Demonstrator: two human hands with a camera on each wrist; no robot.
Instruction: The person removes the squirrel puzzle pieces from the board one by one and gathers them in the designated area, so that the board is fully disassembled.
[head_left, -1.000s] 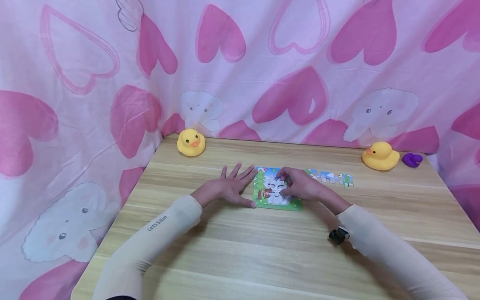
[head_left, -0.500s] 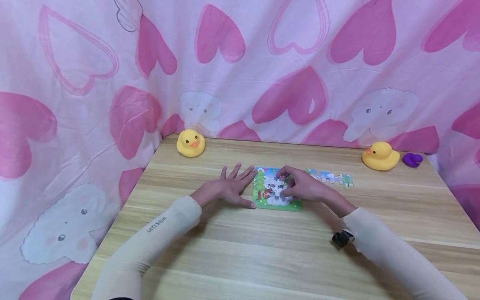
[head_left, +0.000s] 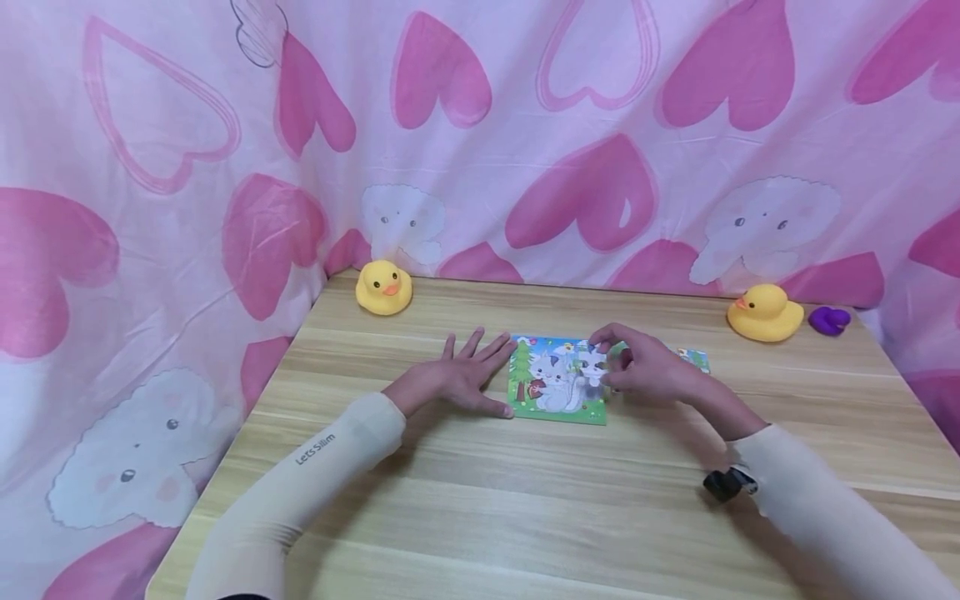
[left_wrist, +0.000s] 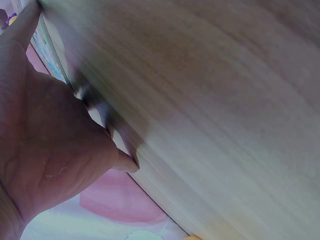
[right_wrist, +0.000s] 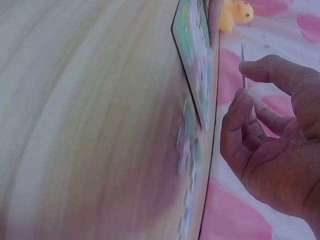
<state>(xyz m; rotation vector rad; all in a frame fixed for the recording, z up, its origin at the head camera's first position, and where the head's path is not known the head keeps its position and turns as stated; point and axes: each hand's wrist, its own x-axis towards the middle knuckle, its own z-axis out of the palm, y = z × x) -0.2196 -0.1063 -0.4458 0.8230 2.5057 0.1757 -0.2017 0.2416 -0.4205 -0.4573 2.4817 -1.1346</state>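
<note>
A jigsaw puzzle board (head_left: 555,406) with a furry white animal, a green tree and blue sky lies flat on the table. My left hand (head_left: 467,382) is spread along its left edge, fingertips and thumb right at the border. Above the board's right part, my right hand (head_left: 651,365) pinches a puzzle piece (head_left: 591,363), white and blue, between thumb and fingers. In the right wrist view this piece (right_wrist: 243,52) appears edge-on as a thin strip, raised off the board. Loose puzzle pieces (right_wrist: 186,135) lie beside the board, mostly hidden by my right hand in the head view.
One yellow rubber duck (head_left: 384,287) sits at the back left of the wooden table (head_left: 480,508). Another yellow duck (head_left: 763,314) and a small purple duck (head_left: 829,321) stand at the back right. A pink heart-patterned curtain (head_left: 480,167) hangs behind the table.
My right hand has moved right from the board's middle, with the puzzle piece in its pinch. It now covers most of the loose pieces. My left hand has stayed in place.
</note>
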